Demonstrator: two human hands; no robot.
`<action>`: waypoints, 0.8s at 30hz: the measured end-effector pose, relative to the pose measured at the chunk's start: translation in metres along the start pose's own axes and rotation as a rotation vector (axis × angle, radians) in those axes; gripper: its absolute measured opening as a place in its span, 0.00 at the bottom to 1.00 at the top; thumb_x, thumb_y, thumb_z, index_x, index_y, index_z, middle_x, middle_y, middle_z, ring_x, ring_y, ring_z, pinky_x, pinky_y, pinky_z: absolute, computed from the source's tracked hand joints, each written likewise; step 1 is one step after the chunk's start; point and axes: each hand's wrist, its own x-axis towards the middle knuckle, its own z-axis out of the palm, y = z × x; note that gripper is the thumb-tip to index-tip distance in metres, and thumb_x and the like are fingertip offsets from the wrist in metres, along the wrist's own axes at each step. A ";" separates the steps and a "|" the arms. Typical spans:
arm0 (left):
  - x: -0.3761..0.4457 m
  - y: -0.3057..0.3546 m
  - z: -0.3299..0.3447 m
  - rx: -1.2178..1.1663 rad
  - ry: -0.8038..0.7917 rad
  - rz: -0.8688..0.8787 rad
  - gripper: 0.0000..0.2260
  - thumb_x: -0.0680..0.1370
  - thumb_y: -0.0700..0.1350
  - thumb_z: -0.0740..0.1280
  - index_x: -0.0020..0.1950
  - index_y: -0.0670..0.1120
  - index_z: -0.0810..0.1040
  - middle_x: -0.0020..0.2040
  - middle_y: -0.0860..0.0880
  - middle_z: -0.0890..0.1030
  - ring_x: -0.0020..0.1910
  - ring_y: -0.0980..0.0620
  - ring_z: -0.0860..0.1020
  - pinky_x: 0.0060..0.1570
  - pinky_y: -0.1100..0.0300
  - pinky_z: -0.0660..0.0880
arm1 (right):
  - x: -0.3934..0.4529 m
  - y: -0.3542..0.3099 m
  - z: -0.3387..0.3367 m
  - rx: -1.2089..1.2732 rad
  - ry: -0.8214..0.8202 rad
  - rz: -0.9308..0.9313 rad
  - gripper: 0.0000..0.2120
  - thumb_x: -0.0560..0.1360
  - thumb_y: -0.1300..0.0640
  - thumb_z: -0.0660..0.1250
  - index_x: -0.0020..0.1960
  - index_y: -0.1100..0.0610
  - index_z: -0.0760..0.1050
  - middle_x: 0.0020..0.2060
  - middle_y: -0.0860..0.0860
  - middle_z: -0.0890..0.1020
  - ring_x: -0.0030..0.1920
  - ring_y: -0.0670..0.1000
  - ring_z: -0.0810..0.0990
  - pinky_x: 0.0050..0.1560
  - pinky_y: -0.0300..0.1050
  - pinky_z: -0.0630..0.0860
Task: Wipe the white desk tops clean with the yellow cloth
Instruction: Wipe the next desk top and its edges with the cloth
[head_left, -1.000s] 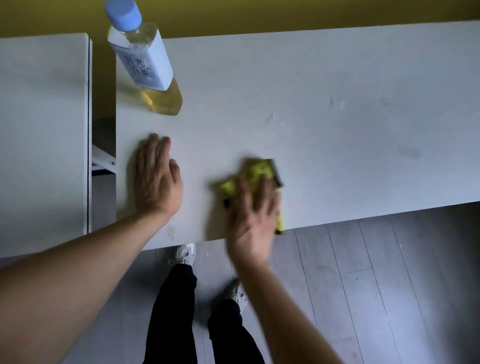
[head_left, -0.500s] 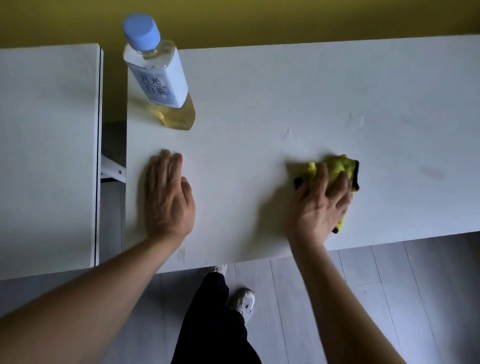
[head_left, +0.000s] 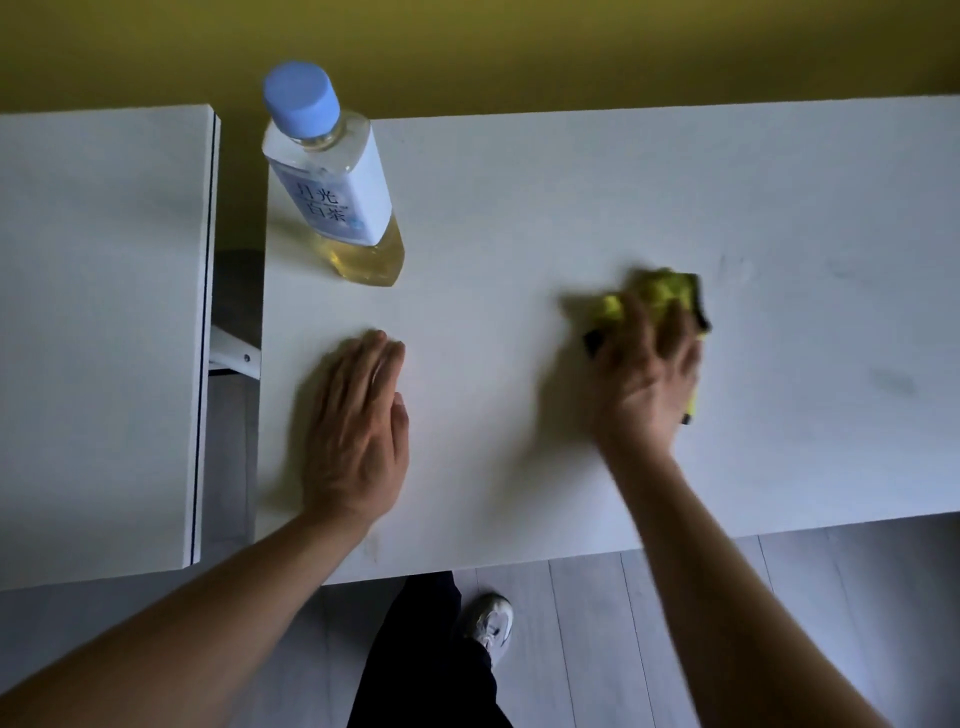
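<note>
Head view, looking down: two white desk tops sit side by side with a narrow gap between them, a yellow wall behind. The larger desk top (head_left: 649, 208) fills the centre and right; the second desk top (head_left: 98, 312) lies at the left, and a white bracket (head_left: 231, 353) shows in the gap. The right hand (head_left: 647, 374) presses down on the yellow cloth (head_left: 657, 299), fingers spread over it and curled at the near edge, so the cloth is held bunched under the palm against the larger desk, right of centre. The hand and cloth are motion-blurred; a dark trim shows along the cloth's right edge. The left hand (head_left: 358, 421) lies flat and open on the same desk, palm down, fingers together and pointing away from the person, holding nothing; it rests near the desk's left end, well apart from the cloth. A plastic bottle (head_left: 337, 192) with a pale blue cap, a white label and yellow liquid in its lower part stands near the far left corner of the larger desk, beyond the left hand and not touching it. Faint grey smudges (head_left: 891, 382) mark the surface to the right of the cloth. Below the desk's near edge are grey floorboards, a dark trouser leg (head_left: 431, 665) and a light shoe (head_left: 491, 623).
</note>
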 end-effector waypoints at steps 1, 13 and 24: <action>0.001 0.000 0.001 -0.001 -0.001 -0.009 0.22 0.84 0.42 0.55 0.78 0.40 0.69 0.80 0.42 0.68 0.80 0.41 0.65 0.78 0.42 0.62 | 0.009 0.007 -0.005 -0.006 0.029 0.094 0.24 0.81 0.53 0.61 0.77 0.47 0.67 0.79 0.59 0.59 0.77 0.65 0.58 0.77 0.56 0.56; 0.001 0.001 -0.003 -0.007 -0.066 -0.062 0.25 0.81 0.39 0.58 0.79 0.40 0.69 0.80 0.42 0.67 0.80 0.40 0.64 0.79 0.43 0.61 | -0.024 -0.113 0.055 0.062 -0.201 -0.431 0.24 0.80 0.47 0.61 0.75 0.48 0.70 0.76 0.61 0.65 0.75 0.65 0.62 0.76 0.58 0.58; 0.062 0.002 0.001 -0.096 -0.138 0.039 0.21 0.80 0.41 0.60 0.73 0.40 0.74 0.74 0.40 0.73 0.74 0.39 0.72 0.72 0.46 0.68 | 0.080 -0.035 0.023 -0.055 -0.008 0.153 0.27 0.81 0.50 0.60 0.79 0.48 0.61 0.80 0.59 0.54 0.79 0.64 0.53 0.78 0.54 0.51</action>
